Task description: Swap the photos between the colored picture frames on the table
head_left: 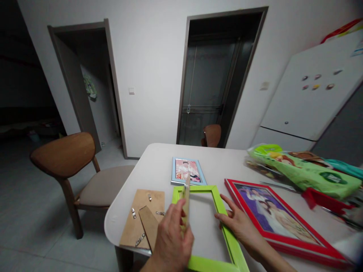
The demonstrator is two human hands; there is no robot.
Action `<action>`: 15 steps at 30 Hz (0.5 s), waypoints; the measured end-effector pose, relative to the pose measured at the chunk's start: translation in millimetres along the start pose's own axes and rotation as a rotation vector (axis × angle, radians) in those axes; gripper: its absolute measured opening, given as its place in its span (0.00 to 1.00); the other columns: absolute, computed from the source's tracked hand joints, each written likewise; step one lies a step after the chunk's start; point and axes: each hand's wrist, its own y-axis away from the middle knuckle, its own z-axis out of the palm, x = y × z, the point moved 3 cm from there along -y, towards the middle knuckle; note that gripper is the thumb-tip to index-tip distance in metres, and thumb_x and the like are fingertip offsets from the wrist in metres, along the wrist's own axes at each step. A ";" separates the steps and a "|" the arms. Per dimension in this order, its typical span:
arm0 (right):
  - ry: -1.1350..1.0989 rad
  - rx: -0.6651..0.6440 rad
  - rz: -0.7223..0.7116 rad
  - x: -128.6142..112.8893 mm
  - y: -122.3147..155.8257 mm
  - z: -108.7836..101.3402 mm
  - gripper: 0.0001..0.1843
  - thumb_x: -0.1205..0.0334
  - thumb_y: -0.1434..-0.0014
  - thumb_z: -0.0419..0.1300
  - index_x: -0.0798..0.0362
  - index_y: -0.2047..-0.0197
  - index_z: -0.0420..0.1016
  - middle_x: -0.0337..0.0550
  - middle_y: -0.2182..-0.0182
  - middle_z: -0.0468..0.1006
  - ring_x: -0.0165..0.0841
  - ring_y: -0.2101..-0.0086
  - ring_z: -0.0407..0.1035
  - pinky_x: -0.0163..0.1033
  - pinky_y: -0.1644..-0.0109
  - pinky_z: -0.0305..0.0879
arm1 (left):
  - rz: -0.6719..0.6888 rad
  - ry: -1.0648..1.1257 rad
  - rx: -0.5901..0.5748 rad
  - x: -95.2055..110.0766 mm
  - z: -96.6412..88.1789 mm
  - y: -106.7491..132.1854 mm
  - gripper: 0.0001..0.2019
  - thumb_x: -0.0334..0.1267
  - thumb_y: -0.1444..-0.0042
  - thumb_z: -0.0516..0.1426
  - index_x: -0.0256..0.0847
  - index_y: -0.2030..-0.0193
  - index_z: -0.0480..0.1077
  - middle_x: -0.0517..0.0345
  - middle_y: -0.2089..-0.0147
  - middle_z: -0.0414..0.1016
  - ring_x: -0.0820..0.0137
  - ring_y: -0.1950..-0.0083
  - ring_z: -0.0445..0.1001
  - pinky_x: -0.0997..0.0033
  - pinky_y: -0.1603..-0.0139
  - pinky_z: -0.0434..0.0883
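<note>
A lime green picture frame (224, 223) lies flat on the white table (159, 158), with nothing inside its opening. My left hand (172, 241) is closed on a thin flat panel (186, 200), held upright on its edge over the frame's left side. My right hand (241, 224) rests open on the frame's right bar, fingers spread flat. A brown backing board (143, 221) with metal clips and a stand leg lies just left of the frame.
A small blue-framed photo (187, 170) lies beyond the green frame. A large red-framed photo (279, 219) sits to the right, with green plastic packets (306, 170) behind it. A wooden chair (76, 170) stands left of the table; a white fridge (312, 98) is at right.
</note>
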 end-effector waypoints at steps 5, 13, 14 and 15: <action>0.522 0.137 -0.097 21.7 -16.1 -9.9 0.33 0.59 0.54 0.49 0.63 0.44 0.52 0.38 0.80 0.68 0.33 0.78 0.65 0.36 0.74 0.58 | -0.311 0.026 0.175 -55.4 -37.7 13.9 0.24 0.30 0.57 0.49 0.37 0.49 0.57 0.53 0.55 0.68 0.64 0.54 0.67 0.65 0.54 0.64; 0.894 0.163 -0.206 30.6 -18.6 -5.9 0.28 0.60 0.51 0.46 0.64 0.48 0.59 0.55 0.62 0.73 0.40 0.65 0.69 0.42 0.61 0.62 | -0.288 -0.368 -0.037 -84.3 -37.4 39.8 0.21 0.35 0.54 0.49 0.37 0.50 0.60 0.49 0.52 0.68 0.61 0.52 0.66 0.62 0.52 0.63; 0.903 0.167 -0.215 31.5 -18.7 -6.3 0.27 0.60 0.51 0.47 0.64 0.48 0.60 0.56 0.60 0.72 0.40 0.64 0.69 0.42 0.60 0.62 | -0.258 -0.414 -0.044 -83.7 -37.9 39.6 0.21 0.35 0.53 0.49 0.36 0.50 0.61 0.48 0.53 0.69 0.61 0.52 0.66 0.61 0.52 0.62; 0.909 0.168 -0.221 32.3 -18.8 -6.9 0.27 0.60 0.51 0.47 0.64 0.49 0.60 0.56 0.58 0.72 0.40 0.63 0.68 0.42 0.59 0.62 | -0.236 -0.453 -0.055 -83.1 -38.5 39.0 0.20 0.36 0.53 0.49 0.36 0.51 0.61 0.48 0.55 0.69 0.61 0.53 0.66 0.61 0.53 0.63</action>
